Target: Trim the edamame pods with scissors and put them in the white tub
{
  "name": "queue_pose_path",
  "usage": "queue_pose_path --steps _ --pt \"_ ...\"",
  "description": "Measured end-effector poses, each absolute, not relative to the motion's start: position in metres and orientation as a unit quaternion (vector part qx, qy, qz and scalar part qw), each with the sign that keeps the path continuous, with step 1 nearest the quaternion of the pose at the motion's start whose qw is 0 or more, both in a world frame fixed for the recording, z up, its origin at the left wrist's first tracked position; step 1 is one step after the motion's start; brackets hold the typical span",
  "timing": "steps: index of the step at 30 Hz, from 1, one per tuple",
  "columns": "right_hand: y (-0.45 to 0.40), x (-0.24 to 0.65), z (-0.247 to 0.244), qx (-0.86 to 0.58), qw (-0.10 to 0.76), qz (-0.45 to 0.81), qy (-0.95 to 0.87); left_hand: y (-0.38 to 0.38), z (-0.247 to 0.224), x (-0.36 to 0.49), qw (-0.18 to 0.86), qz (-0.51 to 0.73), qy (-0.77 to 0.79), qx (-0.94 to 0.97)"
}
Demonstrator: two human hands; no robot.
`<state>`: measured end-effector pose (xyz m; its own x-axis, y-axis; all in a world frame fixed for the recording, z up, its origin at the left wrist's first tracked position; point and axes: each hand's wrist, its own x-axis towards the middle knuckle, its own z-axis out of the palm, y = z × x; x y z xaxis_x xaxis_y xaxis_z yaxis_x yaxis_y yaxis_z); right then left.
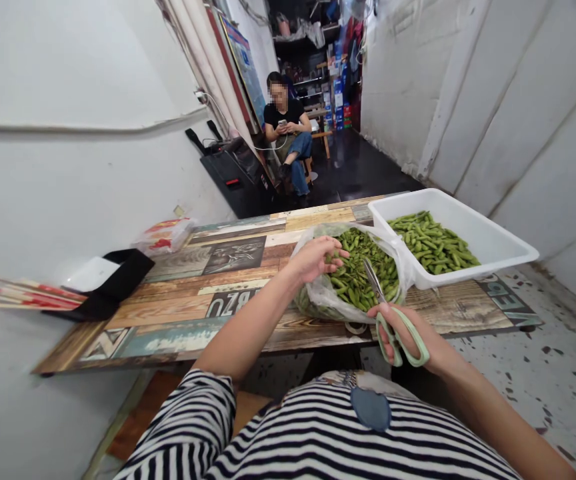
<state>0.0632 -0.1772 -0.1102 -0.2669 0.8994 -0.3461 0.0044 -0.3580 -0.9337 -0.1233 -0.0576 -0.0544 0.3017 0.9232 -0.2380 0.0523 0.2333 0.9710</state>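
A clear plastic bag [318, 297] full of green pods [363, 260] stands open on the wood-patterned table. Over the bag's left side is my left hand [323, 257], its fingers apart and curved above the pods, with nothing seen in them. My right hand [408, 337] holds scissors [411, 337] with pale green handles, at the bag's near right edge. The metal blades point up and away over the pods. Right of the bag, a white tray [498, 243] holds more green pods [433, 243] in its left part.
On the table's left are a black holder [123, 283] with red-and-white wrapped chopsticks [33, 295] and a plastic packet [163, 235]. Beyond the table, a person [291, 127] sits with a phone. A black case [238, 173] leans by the left wall.
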Motion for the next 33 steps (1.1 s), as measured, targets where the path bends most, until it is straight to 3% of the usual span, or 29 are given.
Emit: queue_pose_path --steps 2,7,11,14,21,33 --pt "-0.178 0.065 -0.113 -0.483 0.343 0.664 -0.456 -0.051 -0.055 -0.127 0.538 0.269 0.493 0.629" --pt "-0.179 0.067 -0.114 -0.484 0.335 0.664 -0.460 -0.057 -0.063 -0.119 0.149 -0.027 0.471 0.869" --pt "-0.180 0.069 -0.116 -0.485 0.331 0.653 -0.479 -0.060 -0.063 -0.113 0.024 -0.122 0.453 0.883" --pt "-0.181 0.070 -0.117 -0.487 0.325 0.652 -0.482 -0.054 -0.058 -0.119 0.046 -0.087 0.436 0.895" --pt "-0.181 0.068 -0.104 -0.486 0.287 0.628 -0.537 -0.059 -0.051 -0.125 0.181 0.142 0.449 0.863" --pt "-0.174 0.058 -0.105 -0.568 0.300 0.595 -0.483 -0.077 -0.054 -0.110 0.366 0.184 0.451 0.793"
